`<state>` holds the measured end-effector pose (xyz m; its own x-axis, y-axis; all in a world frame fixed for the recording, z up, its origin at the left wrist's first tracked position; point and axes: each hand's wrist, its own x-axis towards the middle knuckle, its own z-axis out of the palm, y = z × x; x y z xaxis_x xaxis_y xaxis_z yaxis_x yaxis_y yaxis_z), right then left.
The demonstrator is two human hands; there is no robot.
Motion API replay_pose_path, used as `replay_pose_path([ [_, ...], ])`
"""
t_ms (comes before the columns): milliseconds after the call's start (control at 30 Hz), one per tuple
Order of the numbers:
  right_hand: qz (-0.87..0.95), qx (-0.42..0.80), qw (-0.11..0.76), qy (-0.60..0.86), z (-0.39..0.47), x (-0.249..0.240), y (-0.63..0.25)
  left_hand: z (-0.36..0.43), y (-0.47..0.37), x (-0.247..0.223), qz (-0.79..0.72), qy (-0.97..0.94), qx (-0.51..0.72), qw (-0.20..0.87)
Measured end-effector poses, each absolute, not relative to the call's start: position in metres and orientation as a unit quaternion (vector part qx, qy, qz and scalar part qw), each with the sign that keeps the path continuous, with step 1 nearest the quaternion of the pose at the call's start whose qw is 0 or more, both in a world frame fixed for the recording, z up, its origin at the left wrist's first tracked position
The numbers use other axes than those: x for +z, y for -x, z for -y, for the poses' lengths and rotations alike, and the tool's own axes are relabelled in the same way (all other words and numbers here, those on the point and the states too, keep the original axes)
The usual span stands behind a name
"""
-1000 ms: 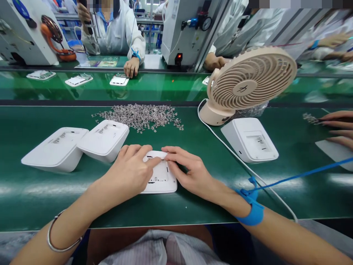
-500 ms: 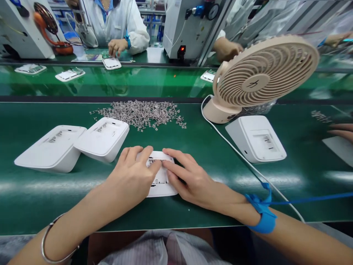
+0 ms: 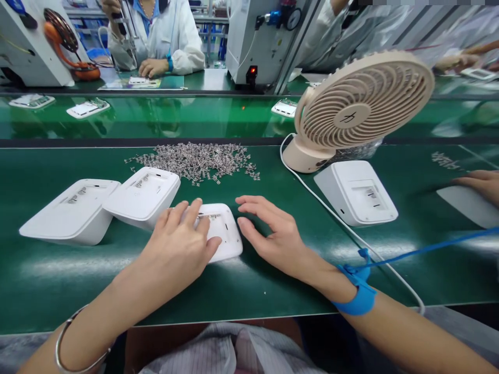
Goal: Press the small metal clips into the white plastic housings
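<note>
A white plastic housing [image 3: 228,243] with a recessed compartment lies in front of me, turned at a slant. My left hand [image 3: 181,236] covers its left part, fingers over the top and thumb across the near edge of the recess; it grips the housing. Small metal clips show partly at the recess's upper edge. To the right, my right hand [image 3: 273,231] is open, its fingers curved and apart from the housing, with nothing in them. A blue strap [image 3: 357,293] circles the right wrist.
Two white housings [image 3: 70,210] [image 3: 146,195] stand left, another white housing [image 3: 364,192] right. A pile of small metal clips [image 3: 202,161] lies behind. A beige fan [image 3: 362,114] with a white cable stands at the back right. Co-workers' hands [image 3: 154,67] [image 3: 483,182] are across and at right.
My right hand has let go of the housing and opened beside it. The housing has turned and shifted slightly left and away, under my left hand.
</note>
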<state>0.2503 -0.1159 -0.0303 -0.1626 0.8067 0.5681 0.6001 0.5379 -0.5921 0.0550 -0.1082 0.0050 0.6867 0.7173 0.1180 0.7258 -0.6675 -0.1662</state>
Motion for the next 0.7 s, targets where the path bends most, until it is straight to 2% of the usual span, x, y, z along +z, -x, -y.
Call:
replay_pose_path([
  [233,0.723,0.064,0.458,0.513,0.111,-0.023,-0.261,0.107,-0.061,0.014,0.512,0.856,0.032,0.069],
  [467,0.643,-0.081,0.435,0.625,0.092,-0.008,-0.313,0.095,-0.043,0.024,0.574,0.817,0.062,0.010],
  [533,0.595,-0.083,0.386,0.700,0.087,-0.005,-0.343,0.090,-0.032,0.027,0.589,0.806,0.065,0.009],
  [633,0.519,-0.032,0.242,0.819,0.085,-0.011,-0.393,0.079,-0.014,0.029,0.616,0.783,0.077,0.034],
  [700,0.536,-0.039,0.226,0.813,0.087,-0.022,-0.424,0.072,-0.003,0.029,0.643,0.759,0.080,0.060],
])
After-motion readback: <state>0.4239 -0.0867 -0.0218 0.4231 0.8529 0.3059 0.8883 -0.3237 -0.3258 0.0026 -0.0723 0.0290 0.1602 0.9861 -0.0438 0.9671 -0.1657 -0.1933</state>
